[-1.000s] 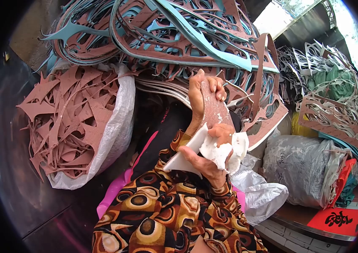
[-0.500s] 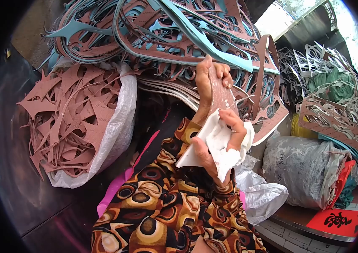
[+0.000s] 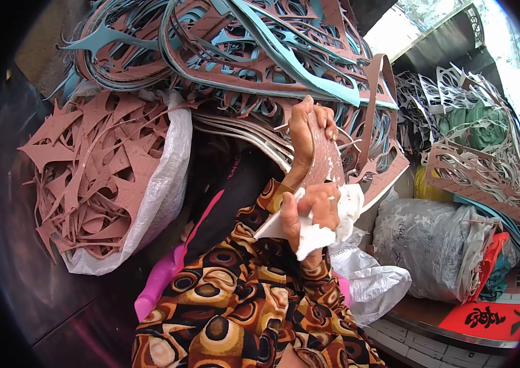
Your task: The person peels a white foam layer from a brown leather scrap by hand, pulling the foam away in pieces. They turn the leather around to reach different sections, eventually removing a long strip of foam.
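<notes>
A reddish-brown strip (image 3: 327,156) with whitish flecks stands roughly upright in front of the chest. My left hand (image 3: 304,132) is wrapped round its upper part, thumb at the top and fingertips over the far edge. Lower down, my right hand (image 3: 315,214) has its fingers curled on white foam-like material (image 3: 349,208), which bulges out on both sides of the hand. The white material meets the lower end of the strip, and a flat white corner points left. My right palm is hidden.
An open white sack (image 3: 177,141) of reddish-brown scraps (image 3: 94,172) is at left. Blue and brown cut-out sheets (image 3: 260,61) are heaped ahead. At right are a stuffed plastic bag (image 3: 432,245), more scraps (image 3: 487,184), and a red sheet with black writing (image 3: 487,320).
My right hand's fingers have curled in, and the white material is more bunched around them. My left hand keeps its hold on the strip. The view has shifted slightly.
</notes>
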Available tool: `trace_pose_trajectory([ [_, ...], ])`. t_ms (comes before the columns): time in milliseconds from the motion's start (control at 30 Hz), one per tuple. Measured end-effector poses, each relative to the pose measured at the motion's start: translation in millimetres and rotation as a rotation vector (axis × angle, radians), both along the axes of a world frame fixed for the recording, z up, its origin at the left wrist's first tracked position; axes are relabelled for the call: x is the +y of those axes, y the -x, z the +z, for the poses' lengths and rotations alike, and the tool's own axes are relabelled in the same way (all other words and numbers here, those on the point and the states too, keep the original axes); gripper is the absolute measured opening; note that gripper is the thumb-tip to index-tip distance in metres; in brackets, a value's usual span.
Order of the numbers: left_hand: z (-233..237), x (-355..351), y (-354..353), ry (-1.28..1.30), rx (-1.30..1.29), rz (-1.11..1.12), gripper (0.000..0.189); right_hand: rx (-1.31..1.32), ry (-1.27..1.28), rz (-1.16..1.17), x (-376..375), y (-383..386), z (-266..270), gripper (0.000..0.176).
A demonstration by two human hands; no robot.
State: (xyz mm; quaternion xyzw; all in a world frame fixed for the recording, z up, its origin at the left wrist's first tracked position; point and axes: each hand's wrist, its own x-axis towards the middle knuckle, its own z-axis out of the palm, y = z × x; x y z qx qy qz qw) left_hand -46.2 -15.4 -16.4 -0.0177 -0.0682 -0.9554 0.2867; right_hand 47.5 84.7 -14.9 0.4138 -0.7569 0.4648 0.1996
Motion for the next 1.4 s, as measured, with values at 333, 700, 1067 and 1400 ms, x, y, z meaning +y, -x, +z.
trace_pose_trajectory([
  [333,-2.3,-15.6,13.8,0.161,-0.003,0.020,0.049,-0.002,-0.054,0.181,11.1,14.1,20.9,0.093],
  [700,-7.2,-10.7,15.7,0.153,-0.004,0.008,0.050,-0.095,-0.239,0.263,19.6,14.3,33.6,0.092],
  [1067,-12.2,-7.4,17.7,0.127,-0.078,-0.006,0.050,-0.059,-0.101,0.147,10.3,4.6,14.6,0.074],
  [1400,-13.7,-8.3,21.7,0.152,-0.102,-0.009,0.049,0.057,-0.138,0.167,2.6,14.6,19.7,0.058],
])
